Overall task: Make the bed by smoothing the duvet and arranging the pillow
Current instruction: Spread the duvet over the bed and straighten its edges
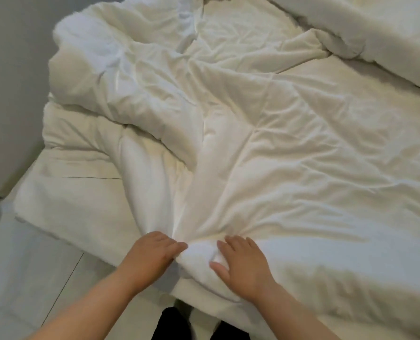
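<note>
Now: duvet [265, 148] sprawls crumpled across most of the view, heaped thickest toward 11 o'clock, its near edge bunched at 6 o'clock. Left hand [152, 251] sits on that bunch, fingers curled into the cloth and pinching a gather. Creases fan out from the grip toward 12, so the hold looks meant to draw slack toward the near edge. Right hand [241, 263], just beside it at 5 o'clock, lies on the same bunch with fingers nearly straight and spread, pressing rather than gripping. It is probably pinning the edge while the other hand tugs. Bare sheet [69, 204] shows at 8 o'clock, where the duvet falls short. White bulk at 1 o'clock may be the pillow [388, 28]; cannot tell for sure. Smoothing barely begun, by the look of it.
</note>
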Demonstrator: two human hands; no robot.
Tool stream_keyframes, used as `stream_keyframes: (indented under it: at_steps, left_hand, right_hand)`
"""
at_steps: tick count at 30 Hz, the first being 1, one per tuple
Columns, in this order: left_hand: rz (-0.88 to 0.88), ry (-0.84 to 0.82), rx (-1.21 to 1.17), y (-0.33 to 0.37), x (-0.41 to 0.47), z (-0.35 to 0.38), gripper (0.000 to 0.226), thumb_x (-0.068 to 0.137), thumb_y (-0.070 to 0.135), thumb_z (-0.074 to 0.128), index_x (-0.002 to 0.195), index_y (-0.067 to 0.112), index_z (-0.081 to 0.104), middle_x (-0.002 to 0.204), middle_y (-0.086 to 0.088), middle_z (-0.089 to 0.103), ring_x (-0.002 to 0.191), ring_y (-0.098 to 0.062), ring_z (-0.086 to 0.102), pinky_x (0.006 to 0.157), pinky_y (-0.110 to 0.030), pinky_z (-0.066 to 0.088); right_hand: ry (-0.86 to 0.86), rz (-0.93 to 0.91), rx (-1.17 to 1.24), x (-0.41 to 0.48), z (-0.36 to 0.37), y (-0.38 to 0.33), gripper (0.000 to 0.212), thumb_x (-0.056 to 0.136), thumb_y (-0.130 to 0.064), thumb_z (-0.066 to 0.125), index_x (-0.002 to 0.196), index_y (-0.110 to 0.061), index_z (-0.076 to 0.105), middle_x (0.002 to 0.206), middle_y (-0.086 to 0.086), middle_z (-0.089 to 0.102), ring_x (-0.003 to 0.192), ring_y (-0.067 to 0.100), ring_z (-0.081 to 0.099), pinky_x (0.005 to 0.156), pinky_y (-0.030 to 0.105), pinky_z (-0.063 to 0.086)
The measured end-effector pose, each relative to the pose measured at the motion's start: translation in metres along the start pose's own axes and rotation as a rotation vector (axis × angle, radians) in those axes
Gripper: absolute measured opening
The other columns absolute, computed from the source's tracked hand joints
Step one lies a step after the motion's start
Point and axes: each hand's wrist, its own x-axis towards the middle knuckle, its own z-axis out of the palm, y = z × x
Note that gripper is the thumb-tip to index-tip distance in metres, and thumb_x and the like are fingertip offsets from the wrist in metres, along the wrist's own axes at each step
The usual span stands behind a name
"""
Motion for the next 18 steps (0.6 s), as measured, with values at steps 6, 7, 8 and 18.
stream_keyframes:
  at_steps: [6, 7, 8, 18]
  left_hand:
    - [-0.149, 0.085, 0.169, -0.067, -0.032, 0.016, 0.058, 0.077, 0.052, 0.04, 0.123, 0.017, 0.042, 0.143, -0.008, 0.038, 0.141, -0.014, 0.017, 0.116, -0.027, 0.001]
    - [-0.164, 0.038, 0.198, -0.083, -0.03, 0.016, 0.063, 0.07, 0.049, 0.043, 0.124, 0.018, 0.041, 0.142, -0.009, 0.037, 0.144, -0.014, 0.006, 0.116, -0.028, -0.006]
    - [-0.174, 0.006, 0.222, -0.099, -0.025, 0.016, 0.063, 0.066, 0.043, 0.045, 0.124, 0.018, 0.042, 0.137, -0.01, 0.046, 0.143, -0.017, 0.009, 0.116, -0.028, -0.01]
    - [0.204, 0.033, 0.049, -0.16, -0.05, -0.058, 0.013, 0.054, 0.02, 0.074, 0.066, 0.024, 0.069, 0.045, 0.005, 0.06, 0.047, -0.013, 0.064, 0.09, -0.037, 0.049]
  right_hand:
    - [0.072, -0.063, -0.073, 0.02, 0.045, -0.051, 0.101, 0.028, -0.073, 0.069, 0.113, -0.024, 0.043, 0.099, -0.005, 0.073, 0.091, 0.013, 0.07, 0.075, 0.027, 0.056]
    - [0.092, -0.003, -0.083, 0.028, 0.048, -0.054, 0.096, 0.028, -0.061, 0.077, 0.111, -0.023, 0.044, 0.095, -0.002, 0.074, 0.085, 0.016, 0.072, 0.067, 0.027, 0.057]
    - [0.096, 0.018, -0.098, 0.035, 0.049, -0.057, 0.081, 0.038, -0.045, 0.08, 0.109, -0.021, 0.047, 0.092, 0.0, 0.074, 0.081, 0.018, 0.072, 0.062, 0.025, 0.056]
    - [-0.121, 0.213, 0.309, 0.006, -0.045, -0.102, 0.039, 0.051, -0.06, 0.021, 0.082, -0.056, 0.045, 0.076, -0.046, 0.054, 0.081, -0.012, 0.053, 0.069, 0.005, 0.038]
